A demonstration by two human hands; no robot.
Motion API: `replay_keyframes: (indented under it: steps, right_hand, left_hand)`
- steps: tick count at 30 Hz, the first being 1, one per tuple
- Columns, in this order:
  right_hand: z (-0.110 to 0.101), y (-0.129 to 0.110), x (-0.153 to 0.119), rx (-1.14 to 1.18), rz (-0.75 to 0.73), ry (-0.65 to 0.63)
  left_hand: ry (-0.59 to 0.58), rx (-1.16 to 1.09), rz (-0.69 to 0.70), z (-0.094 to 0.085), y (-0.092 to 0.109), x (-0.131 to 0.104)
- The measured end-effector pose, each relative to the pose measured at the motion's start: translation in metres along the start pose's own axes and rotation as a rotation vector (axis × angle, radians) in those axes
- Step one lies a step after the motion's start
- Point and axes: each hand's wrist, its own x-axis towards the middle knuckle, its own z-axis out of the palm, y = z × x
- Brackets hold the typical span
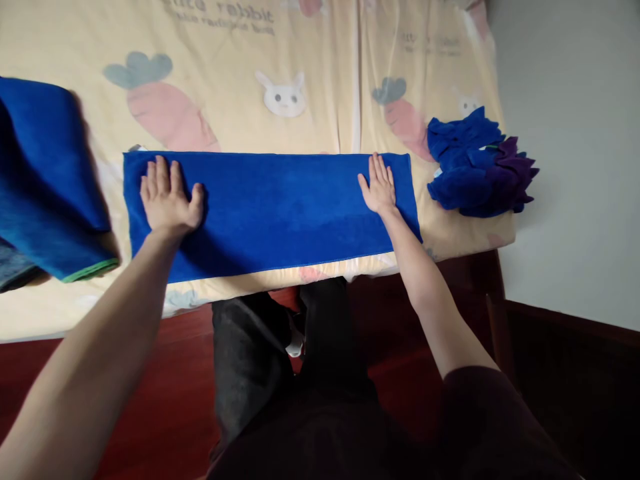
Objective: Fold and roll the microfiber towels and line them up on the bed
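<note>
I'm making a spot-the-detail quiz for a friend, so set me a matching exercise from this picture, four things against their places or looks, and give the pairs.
Things
1. blue towel
2. left hand
3. bunched cloth pile
4. bedsheet

Places or looks
A. crumpled, blue and purple
B. palm down near the towel's left end
C. cream, with carrots and rabbit faces
D. spread flat, right hand resting on it

Pairs: 1-D, 2-B, 3-A, 4-C
</note>
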Motion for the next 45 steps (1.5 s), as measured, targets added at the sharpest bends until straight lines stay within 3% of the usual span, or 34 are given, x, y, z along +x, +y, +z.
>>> replay_keyframes:
  steps: [7,11,16,18,21,25,28,32,39,45]
  right_hand:
    - [-0.011,0.041,0.005,-0.04,0.125,0.037]
    - [-0.021,0.043,0.005,-0.165,0.215,0.013]
    - [-0.04,0.035,0.005,-0.309,0.244,-0.122]
    - [-0.046,0.018,0.003,-0.297,0.24,-0.15]
    - [-0.039,-0.04,-0.009,-0.189,0.108,-0.097]
    - [0.004,-0.152,-0.05,0.093,-0.218,-0.072]
    - [0.04,-0.201,-0.08,0.243,-0.228,-0.136]
    - [0.058,-0.202,-0.097,0.316,-0.179,-0.125]
    - [0.04,-0.177,-0.103,0.216,-0.105,-0.079]
    - [0.024,-0.123,-0.117,0.089,0.019,-0.04]
  left_hand:
    - [-0.026,0.011,-0.049,-0.019,-0.018,0.006]
    - [-0.033,0.014,-0.074,-0.022,-0.03,0.009]
    - [-0.07,0.009,-0.112,-0.024,-0.039,0.019]
    - [-0.1,-0.04,-0.105,-0.025,-0.021,0.021]
    - [-0.086,-0.177,-0.001,-0.017,0.042,0.012]
    - [-0.073,-0.339,0.228,0.02,0.138,-0.027]
    - [-0.131,-0.383,0.184,0.051,0.165,-0.06]
    - [-0.12,-0.384,0.18,0.066,0.155,-0.078]
    - [-0.128,-0.343,0.171,0.047,0.139,-0.087]
    - [-0.092,-0.273,0.139,0.024,0.082,-0.097]
